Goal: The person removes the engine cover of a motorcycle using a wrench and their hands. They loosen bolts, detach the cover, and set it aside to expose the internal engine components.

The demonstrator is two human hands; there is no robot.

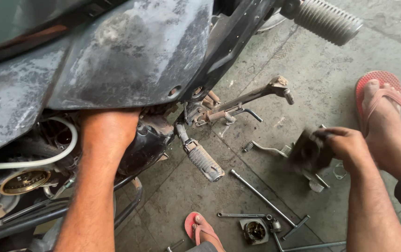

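Observation:
My left forearm (98, 177) reaches up into the motorcycle's engine bay; the hand itself is hidden behind the worn grey side panel (135, 51). My right hand (346, 145) is low over the concrete floor at the right, fingers closed on a dark, greasy metal part (307, 154) that it holds just above the ground. A ribbed footpeg (203, 162) juts out of the frame between my two arms.
A rusty lever arm with a spring (251, 97) sticks out to the right. On the floor lie a bent shift lever (266, 149), a long T-handle wrench (268, 201) and a small round part (255, 231). My feet in red flip-flops (383, 105) (199, 228) rest nearby.

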